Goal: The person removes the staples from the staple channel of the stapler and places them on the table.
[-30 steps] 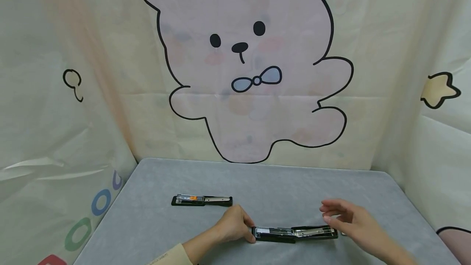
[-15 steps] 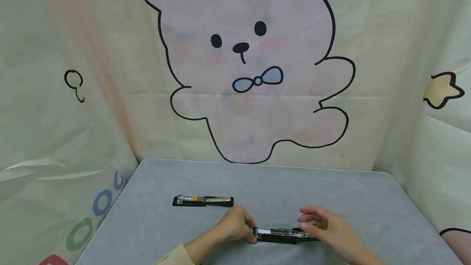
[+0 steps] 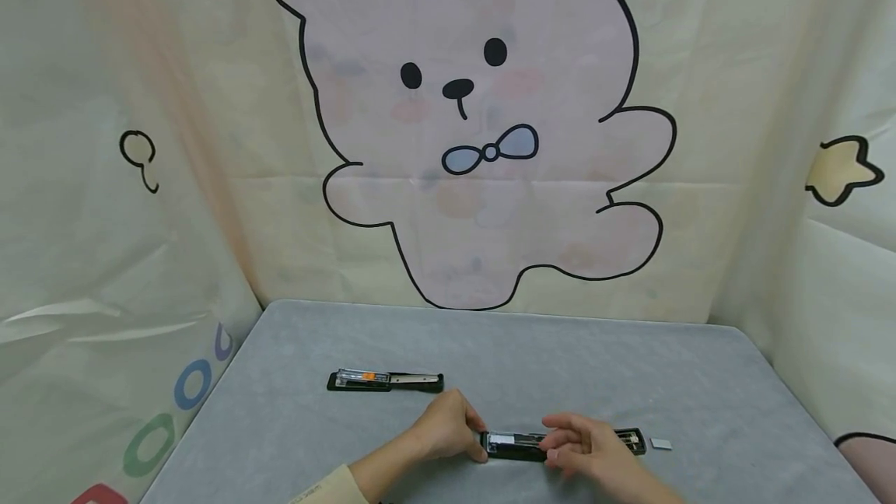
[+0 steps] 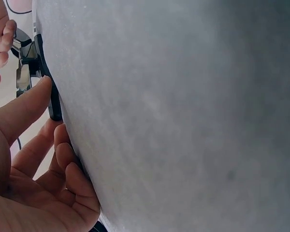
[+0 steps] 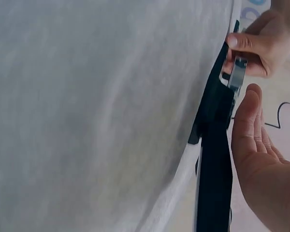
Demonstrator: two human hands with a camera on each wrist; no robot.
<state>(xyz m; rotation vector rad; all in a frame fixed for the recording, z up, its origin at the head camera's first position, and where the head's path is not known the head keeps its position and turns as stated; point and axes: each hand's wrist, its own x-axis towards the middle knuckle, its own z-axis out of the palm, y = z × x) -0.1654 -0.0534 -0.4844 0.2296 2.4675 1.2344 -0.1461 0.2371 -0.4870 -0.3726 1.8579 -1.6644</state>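
A black stapler (image 3: 514,448) lies unfolded on the grey table, its metal parts facing up. My left hand (image 3: 448,428) pinches its left end between thumb and fingers, as the left wrist view shows on the black base (image 4: 54,106). Over the stapler's middle hovers my right hand (image 3: 588,453), with loosely bent fingers and nothing held. In the right wrist view that hand (image 5: 261,145) appears beside the stapler's long black arm (image 5: 215,174), apart from it. A small silvery block (image 3: 661,444), perhaps a staple strip, lies just past the stapler's right end.
Farther back and to the left, a second unfolded black stapler (image 3: 385,381) with an orange part rests on the table (image 3: 560,364). A printed curtain (image 3: 462,239) hangs behind the table, with more at both sides.
My right hand has moved left from the stapler's right end to above its middle, uncovering the right end and the silvery block. The left hand keeps its hold in place.
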